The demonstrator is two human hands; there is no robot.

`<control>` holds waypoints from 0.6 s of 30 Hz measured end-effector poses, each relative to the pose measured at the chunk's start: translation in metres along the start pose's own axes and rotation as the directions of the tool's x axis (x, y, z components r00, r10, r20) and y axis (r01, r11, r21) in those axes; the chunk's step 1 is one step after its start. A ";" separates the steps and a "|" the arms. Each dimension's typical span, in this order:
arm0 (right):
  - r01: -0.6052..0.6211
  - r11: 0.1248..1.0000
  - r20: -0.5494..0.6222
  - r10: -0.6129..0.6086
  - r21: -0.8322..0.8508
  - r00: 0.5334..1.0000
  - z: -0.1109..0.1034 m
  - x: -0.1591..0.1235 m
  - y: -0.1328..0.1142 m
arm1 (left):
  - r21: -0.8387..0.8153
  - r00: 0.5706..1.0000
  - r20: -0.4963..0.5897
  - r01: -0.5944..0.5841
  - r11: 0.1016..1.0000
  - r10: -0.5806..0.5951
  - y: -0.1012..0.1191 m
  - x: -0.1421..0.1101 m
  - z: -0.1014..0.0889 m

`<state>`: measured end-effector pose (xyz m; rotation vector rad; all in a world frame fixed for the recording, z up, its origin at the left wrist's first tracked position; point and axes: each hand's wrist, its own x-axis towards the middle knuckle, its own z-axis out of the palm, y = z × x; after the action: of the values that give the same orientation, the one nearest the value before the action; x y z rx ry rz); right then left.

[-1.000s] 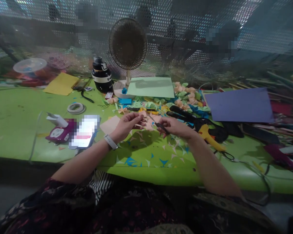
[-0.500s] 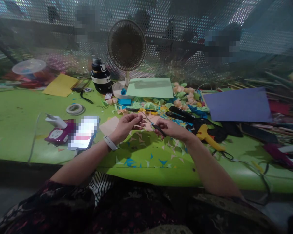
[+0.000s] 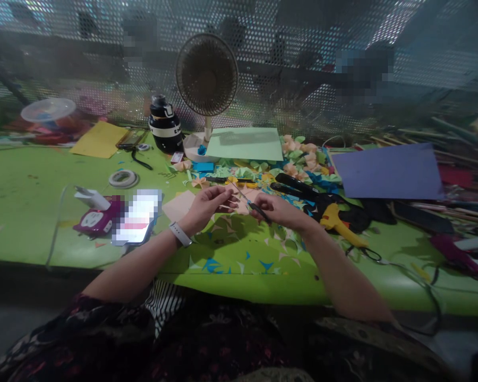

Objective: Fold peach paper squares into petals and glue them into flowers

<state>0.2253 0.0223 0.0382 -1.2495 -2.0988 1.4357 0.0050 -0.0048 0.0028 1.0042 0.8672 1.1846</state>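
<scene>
My right hand [image 3: 276,211] is closed around the dark handles of a pair of scissors [image 3: 258,208]. Their thin blades point up and left, toward my left hand [image 3: 213,206]. That hand is pinched at thumb and forefinger beside the blades, a white band on its wrist. Whatever lies between those fingertips is too small to make out. Under and behind the hands lies peach paper [image 3: 255,193]. Small curved paper offcuts [image 3: 266,265] in blue, peach and pale green are scattered in front. Cut and folded paper flowers [image 3: 302,154] are heaped farther back.
A fan [image 3: 207,74] and a black bottle [image 3: 165,124] stand at the back. On the left are a tape roll [image 3: 123,179], a purple dispenser [image 3: 97,217] and a phone [image 3: 137,217]. A yellow glue gun [image 3: 340,225] and purple paper [image 3: 390,171] lie at right.
</scene>
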 end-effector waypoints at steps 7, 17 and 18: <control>0.040 0.998 -0.057 -0.042 -0.040 0.997 0.001 0.000 -0.002 | 0.004 1.000 0.009 -0.002 1.000 0.002 0.000 -0.001 0.000; 0.034 0.999 -0.073 -0.035 -0.021 0.997 0.002 0.001 0.002 | 0.002 1.000 -0.013 -0.004 1.000 0.004 0.002 -0.001 0.000; 0.030 0.999 -0.069 -0.032 -0.020 0.997 0.001 0.001 0.002 | -0.001 1.000 -0.016 -0.007 1.000 0.007 0.002 -0.001 0.000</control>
<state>0.2245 0.0227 0.0359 -1.2501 -2.0819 1.3427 0.0041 -0.0055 0.0046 0.9986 0.8763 1.2007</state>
